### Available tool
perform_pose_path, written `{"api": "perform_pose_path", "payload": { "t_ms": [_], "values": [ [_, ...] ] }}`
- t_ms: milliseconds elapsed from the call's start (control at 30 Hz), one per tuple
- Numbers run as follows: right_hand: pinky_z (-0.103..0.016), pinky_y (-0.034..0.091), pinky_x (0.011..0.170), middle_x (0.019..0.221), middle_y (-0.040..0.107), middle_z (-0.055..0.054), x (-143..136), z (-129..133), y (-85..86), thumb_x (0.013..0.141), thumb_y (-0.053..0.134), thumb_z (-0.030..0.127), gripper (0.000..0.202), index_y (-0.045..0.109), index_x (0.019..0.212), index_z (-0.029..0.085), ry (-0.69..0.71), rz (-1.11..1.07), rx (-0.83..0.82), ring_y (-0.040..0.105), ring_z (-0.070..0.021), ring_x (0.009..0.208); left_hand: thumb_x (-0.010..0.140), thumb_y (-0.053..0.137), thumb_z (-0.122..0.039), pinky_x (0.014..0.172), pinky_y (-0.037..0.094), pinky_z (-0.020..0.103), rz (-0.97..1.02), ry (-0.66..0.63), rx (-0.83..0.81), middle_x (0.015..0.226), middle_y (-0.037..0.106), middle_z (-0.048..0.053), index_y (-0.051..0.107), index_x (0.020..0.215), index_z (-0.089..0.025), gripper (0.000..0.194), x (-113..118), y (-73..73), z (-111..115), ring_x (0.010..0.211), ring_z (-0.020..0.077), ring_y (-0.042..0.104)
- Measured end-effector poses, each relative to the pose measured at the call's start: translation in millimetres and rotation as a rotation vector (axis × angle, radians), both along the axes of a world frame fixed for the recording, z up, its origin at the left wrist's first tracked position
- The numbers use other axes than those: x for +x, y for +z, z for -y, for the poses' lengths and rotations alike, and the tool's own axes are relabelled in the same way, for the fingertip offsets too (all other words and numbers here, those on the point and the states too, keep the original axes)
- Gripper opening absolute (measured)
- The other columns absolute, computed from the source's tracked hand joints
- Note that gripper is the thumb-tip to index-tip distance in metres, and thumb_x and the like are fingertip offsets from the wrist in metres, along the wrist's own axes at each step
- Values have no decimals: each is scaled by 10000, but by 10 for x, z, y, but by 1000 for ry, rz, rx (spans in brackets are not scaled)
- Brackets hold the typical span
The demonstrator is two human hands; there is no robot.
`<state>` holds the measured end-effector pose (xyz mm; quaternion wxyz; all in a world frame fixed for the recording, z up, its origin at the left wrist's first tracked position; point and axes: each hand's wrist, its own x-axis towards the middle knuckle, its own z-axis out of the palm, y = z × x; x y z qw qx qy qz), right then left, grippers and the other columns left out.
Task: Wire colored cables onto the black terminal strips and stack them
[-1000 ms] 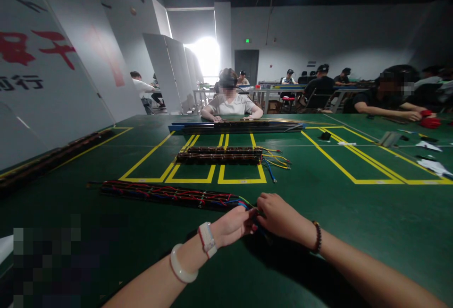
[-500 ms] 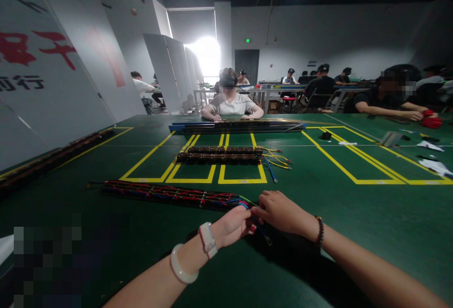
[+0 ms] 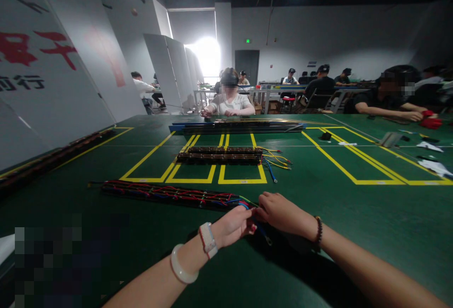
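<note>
A long dark strip assembly (image 3: pixel 166 193) with red and blue wires along it lies on the green table, left of my hands. From its right end come blue, red and yellow-green wires (image 3: pixel 249 200). My left hand (image 3: pixel 235 225), with a watch and a pale bangle on the wrist, is closed around these wires. My right hand (image 3: pixel 279 211), wearing a beaded bracelet, is closed in a pinch at the same wires, its fingertips close to the left ones. Below the hands a blue wire with a ring terminal (image 3: pixel 269 240) hangs out. The exact wires between the fingers are hidden.
Ahead lies another wired strip bundle (image 3: pixel 219 156) inside yellow tape markings, with ring-ended wires at its right. Long rails (image 3: pixel 237 127) lie farther back. A person (image 3: pixel 233 102) sits opposite; another person's hands hold something red (image 3: pixel 430 120) at right. A long strip (image 3: pixel 56 157) lies at left.
Both my hands stay nearly in place, the right fingertips shifting slightly at the wires. The person opposite has raised one hand at the left and moved the other arm.
</note>
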<state>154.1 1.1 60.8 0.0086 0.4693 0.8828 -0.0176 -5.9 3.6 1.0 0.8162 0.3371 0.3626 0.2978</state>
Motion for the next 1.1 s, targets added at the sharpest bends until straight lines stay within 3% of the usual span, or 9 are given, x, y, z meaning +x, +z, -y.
{"api": "perform_pose_path", "payload": {
  "t_ms": [367, 1100],
  "values": [
    [-301, 402, 691, 904, 630, -121, -12, 0, -39, 928, 416, 304, 258, 597, 902, 121, -9, 0, 10, 608, -225, 798, 892, 463, -171, 507, 387, 194, -14, 9, 15, 623, 548, -17, 486, 776, -147, 120, -4, -48, -14, 490, 67, 517],
    [-317, 414, 706, 870, 605, -104, -30, 7, -127, 938, 372, 252, 260, 592, 901, 118, 26, 16, 50, 575, -194, 769, 847, 502, -176, 493, 352, 196, 18, -42, 37, 622, 552, -6, 539, 740, -130, 122, -4, -77, -37, 484, 64, 501]
  ]
}}
